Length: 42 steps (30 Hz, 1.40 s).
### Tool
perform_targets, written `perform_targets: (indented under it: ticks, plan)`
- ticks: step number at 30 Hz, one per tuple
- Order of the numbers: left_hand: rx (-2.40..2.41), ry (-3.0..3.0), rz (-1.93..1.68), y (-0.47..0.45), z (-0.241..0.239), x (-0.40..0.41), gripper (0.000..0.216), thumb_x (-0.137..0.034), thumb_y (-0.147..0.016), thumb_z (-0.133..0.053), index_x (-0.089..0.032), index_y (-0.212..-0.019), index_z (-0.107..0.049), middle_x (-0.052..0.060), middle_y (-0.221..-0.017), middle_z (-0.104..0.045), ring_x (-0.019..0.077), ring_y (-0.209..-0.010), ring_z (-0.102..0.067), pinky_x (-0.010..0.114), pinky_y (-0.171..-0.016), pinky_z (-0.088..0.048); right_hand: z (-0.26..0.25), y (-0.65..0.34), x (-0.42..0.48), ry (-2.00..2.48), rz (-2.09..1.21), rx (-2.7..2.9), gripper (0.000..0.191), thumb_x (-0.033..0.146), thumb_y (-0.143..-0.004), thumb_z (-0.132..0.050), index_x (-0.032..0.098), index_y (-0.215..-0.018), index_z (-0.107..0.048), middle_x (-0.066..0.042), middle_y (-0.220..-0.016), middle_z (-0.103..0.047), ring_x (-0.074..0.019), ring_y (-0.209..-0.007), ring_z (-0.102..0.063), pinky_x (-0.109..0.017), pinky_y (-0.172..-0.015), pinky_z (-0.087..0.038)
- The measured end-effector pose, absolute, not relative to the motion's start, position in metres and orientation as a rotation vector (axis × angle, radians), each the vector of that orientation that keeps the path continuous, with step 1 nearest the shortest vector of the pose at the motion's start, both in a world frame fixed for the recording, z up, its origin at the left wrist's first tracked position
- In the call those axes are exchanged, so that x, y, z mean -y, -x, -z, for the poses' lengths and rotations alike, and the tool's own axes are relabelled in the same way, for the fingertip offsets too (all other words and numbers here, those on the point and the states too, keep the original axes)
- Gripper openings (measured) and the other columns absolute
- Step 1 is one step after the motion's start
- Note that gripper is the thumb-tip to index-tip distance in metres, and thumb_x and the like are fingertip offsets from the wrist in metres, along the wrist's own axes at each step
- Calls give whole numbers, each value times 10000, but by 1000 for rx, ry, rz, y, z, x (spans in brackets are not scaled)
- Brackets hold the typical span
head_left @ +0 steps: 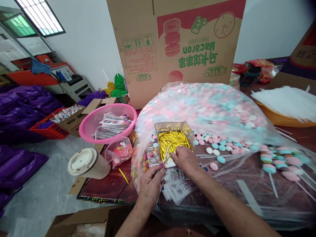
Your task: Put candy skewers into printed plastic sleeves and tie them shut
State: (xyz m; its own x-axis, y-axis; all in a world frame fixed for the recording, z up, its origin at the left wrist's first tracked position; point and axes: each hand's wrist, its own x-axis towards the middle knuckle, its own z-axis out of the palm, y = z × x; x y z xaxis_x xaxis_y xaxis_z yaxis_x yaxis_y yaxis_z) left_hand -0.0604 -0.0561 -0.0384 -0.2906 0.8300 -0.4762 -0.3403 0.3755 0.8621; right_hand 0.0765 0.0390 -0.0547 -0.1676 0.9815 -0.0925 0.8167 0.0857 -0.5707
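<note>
At the table's front edge, my left hand [151, 183] is closed, thumb against fingers, on a small printed plastic wrapper [161, 165] with pink and blue print. A thin pale strip stands up from it. My right hand [185, 158] is just to the right, its fingers bent together at the near edge of an open box [186, 127] of gold twist ties [172, 142]. What its fingertips pinch is too small to make out. Flat printed clear bags [178, 187] lie fanned out below both hands.
A large clear bag of pink, blue and white candies [204, 102] spills across the table. Candy skewers [269, 164] lie at right, near a tray of white sticks [287, 102]. At left stand a pink basket [84, 126] and a lidded cup [98, 164]. A macaron carton [138, 19] stands behind.
</note>
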Motion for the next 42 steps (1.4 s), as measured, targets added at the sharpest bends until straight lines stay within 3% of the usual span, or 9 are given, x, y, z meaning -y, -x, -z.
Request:
perform_targets:
  ticks: [9, 15, 21, 25, 28, 30, 35, 38, 42]
  plan:
    - [-1267, -313, -1127, 60, 37, 45, 277, -300, -518, -762, -144, -667, -589, -2, -561, -615, 85, -395, -522, 158, -360, -331, 39, -117, -49, 1823, -621, 2314, 171, 190, -758, -483, 172, -627, -591, 7, -572, -590, -119, -554, -528, -214, -487, -313]
    - [-1313, -316, -1106, 59, 37, 40, 331, -325, -507, -755, -148, -716, -569, -10, -540, -606, 85, -391, -516, 155, -358, -302, 40, -90, -54, 1586, -297, 2533, 228, 146, -852, -407, 171, -876, -632, -81, -921, -621, -185, -883, -531, -265, -720, -373]
    - [-1341, -281, -1140, 72, 31, 43, 331, -297, -499, -754, -148, -743, -585, -6, -565, -620, 97, -409, -534, 176, -380, -337, 34, -69, -70, 1326, -118, 2697, 167, 148, -824, -491, 166, -832, -656, -120, -996, -599, -243, -958, -486, -337, -794, -378]
    - [-1283, -316, -1071, 75, 31, 42, 294, -294, -512, -738, -141, -721, -598, -4, -530, -606, 95, -384, -512, 181, -373, -326, 14, -84, -35, 831, 180, 2617, 295, 136, -874, -405, 165, -1103, -590, -115, -1212, -543, -266, -1102, -422, -417, -874, -340]
    - [-1248, -455, -907, 72, 31, 42, 247, -313, -543, -710, -144, -701, -625, -20, -486, -568, 83, -359, -475, 176, -363, -308, 13, -94, -3, 379, 339, 2677, 313, 134, -903, -369, 151, -1157, -551, -98, -1206, -561, -249, -1173, -388, -465, -958, -273]
    - [-1272, -631, -699, 70, 30, 45, 190, -300, -580, -675, -147, -688, -648, -26, -474, -549, 69, -340, -431, 175, -355, -290, 22, -100, 12, 326, 332, 2764, 269, 132, -898, -380, 124, -1071, -587, -100, -1049, -622, -233, -1065, -470, -488, -994, -234]
    - [-1269, -1547, -370, 68, 34, 57, 147, -230, -738, -548, -165, -733, -680, -5, -548, -570, 114, -467, -485, 218, -470, -374, 48, -110, 31, 576, -6, 2947, 142, 108, -795, -474, 125, -804, -615, -82, -737, -624, -216, -759, -544, -514, -910, -327]
    - [-1259, -2320, -399, 70, 36, 62, 157, -163, -785, -487, -151, -796, -643, 58, -720, -638, 194, -671, -566, 308, -639, -436, 41, -109, 34, 925, -688, 2848, 181, 159, -807, -432, 129, -750, -602, -97, -763, -638, -210, -722, -561, -382, -716, -446]
    - [-1241, -2716, -515, 79, 36, 65, 178, -143, -819, -425, -148, -837, -602, 72, -726, -626, 197, -660, -561, 342, -653, -446, 15, -107, 11, 1119, -1666, 2493, 369, 234, -896, -286, 160, -644, -546, -6, -545, -554, -132, -533, -528, -219, -500, -405]
